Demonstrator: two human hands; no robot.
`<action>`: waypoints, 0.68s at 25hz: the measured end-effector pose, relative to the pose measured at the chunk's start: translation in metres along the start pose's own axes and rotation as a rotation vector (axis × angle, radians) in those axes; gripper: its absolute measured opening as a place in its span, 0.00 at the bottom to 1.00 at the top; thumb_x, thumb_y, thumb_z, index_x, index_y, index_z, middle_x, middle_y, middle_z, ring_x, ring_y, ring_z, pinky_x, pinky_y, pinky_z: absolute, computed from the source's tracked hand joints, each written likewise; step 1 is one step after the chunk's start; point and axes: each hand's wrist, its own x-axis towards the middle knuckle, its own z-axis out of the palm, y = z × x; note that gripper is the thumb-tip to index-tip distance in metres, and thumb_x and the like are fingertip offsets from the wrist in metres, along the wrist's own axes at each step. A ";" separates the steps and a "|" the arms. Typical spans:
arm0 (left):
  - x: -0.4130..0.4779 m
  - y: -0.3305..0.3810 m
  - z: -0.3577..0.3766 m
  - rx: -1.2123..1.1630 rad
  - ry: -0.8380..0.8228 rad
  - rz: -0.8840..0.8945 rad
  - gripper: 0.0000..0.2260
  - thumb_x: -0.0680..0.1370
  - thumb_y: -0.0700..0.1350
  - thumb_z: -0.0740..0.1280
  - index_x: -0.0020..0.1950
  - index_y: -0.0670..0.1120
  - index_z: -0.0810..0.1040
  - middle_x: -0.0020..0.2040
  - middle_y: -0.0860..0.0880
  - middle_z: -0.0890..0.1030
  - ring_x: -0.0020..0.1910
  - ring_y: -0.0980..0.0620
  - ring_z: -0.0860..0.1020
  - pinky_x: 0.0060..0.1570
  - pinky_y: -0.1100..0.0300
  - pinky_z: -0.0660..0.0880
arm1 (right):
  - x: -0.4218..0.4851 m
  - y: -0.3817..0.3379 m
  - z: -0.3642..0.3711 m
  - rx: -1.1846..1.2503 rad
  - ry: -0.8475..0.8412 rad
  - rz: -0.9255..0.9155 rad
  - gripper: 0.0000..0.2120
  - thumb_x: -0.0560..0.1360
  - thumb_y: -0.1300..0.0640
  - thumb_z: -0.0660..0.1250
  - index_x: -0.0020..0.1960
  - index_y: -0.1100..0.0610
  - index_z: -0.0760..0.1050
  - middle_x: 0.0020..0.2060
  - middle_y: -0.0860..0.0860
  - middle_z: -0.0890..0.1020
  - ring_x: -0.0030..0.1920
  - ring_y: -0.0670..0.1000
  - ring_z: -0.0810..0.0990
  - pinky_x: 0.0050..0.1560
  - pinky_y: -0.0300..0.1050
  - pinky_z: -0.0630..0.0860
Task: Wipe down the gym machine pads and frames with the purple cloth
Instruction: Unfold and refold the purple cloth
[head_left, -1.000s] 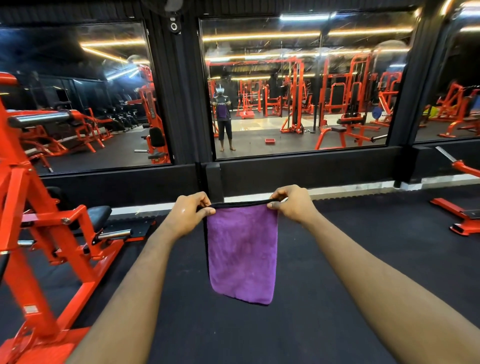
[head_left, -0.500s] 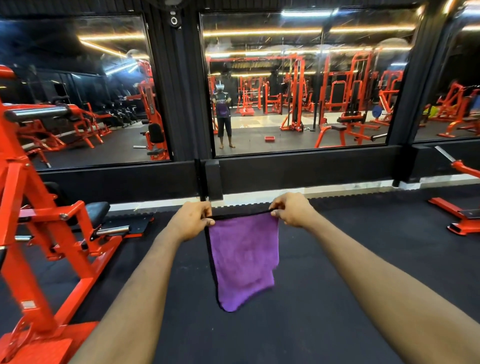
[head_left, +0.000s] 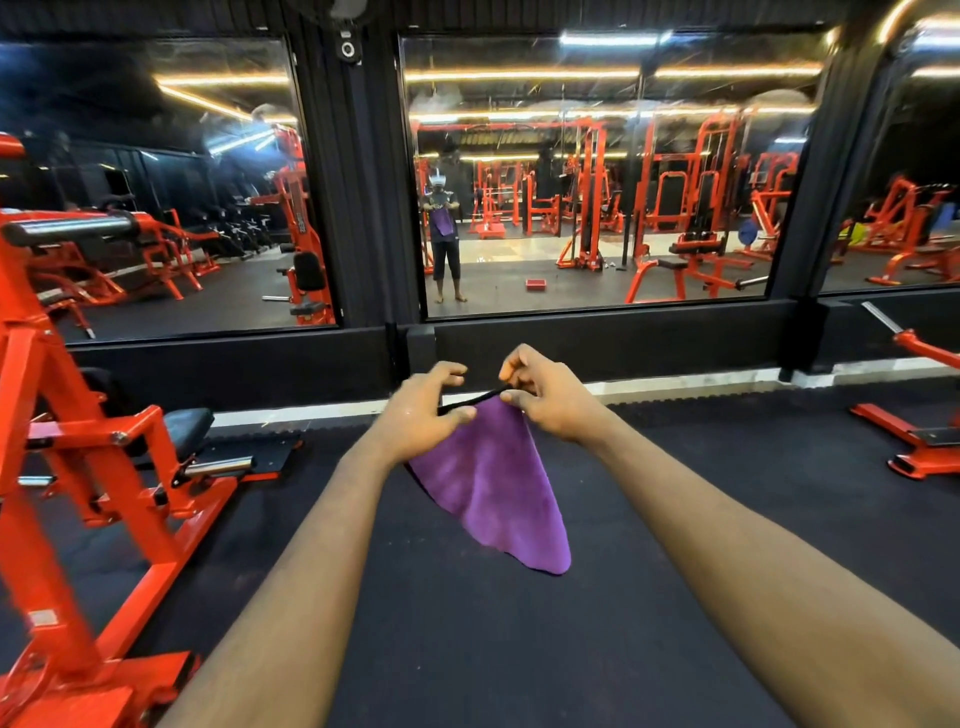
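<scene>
A purple cloth (head_left: 493, 488) with a black hem hangs in front of me over the black floor. My left hand (head_left: 421, 415) pinches its top edge on the left, with the upper fingers lifted off. My right hand (head_left: 545, 395) pinches the same edge close by on the right. The two hands are nearly together, so the cloth sags into a pointed fold toward the lower right. A red gym machine (head_left: 104, 467) with a black seat pad (head_left: 187, 423) stands at my left, away from both hands.
Mirrors (head_left: 597, 182) line the black wall ahead and reflect a person holding the cloth and several red machines. Another red machine base (head_left: 919, 441) sits at the right edge. Black rubber floor (head_left: 467, 649) stretches between the machines.
My hands have come together along the cloth's top edge. The cloth, spread flat before, now droops in a fold that swings to the right.
</scene>
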 end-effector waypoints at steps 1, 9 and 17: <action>0.001 0.013 0.003 -0.021 -0.061 0.033 0.24 0.77 0.50 0.72 0.71 0.48 0.71 0.59 0.50 0.80 0.59 0.53 0.77 0.62 0.55 0.73 | 0.001 -0.004 0.004 0.027 0.017 -0.021 0.10 0.77 0.63 0.70 0.54 0.56 0.71 0.39 0.53 0.82 0.36 0.47 0.77 0.43 0.41 0.74; 0.020 0.051 0.005 -0.013 0.150 0.057 0.06 0.82 0.46 0.62 0.50 0.44 0.72 0.41 0.45 0.79 0.41 0.45 0.78 0.43 0.47 0.76 | -0.016 0.018 0.009 0.382 0.056 0.183 0.15 0.71 0.55 0.79 0.52 0.56 0.77 0.45 0.57 0.86 0.45 0.49 0.83 0.52 0.53 0.81; 0.021 0.052 -0.011 -0.025 0.503 0.012 0.05 0.84 0.49 0.54 0.50 0.51 0.64 0.41 0.44 0.78 0.42 0.39 0.78 0.42 0.40 0.77 | -0.032 0.047 0.029 0.244 -0.031 0.194 0.10 0.77 0.60 0.71 0.38 0.54 0.77 0.31 0.48 0.76 0.33 0.44 0.70 0.36 0.45 0.69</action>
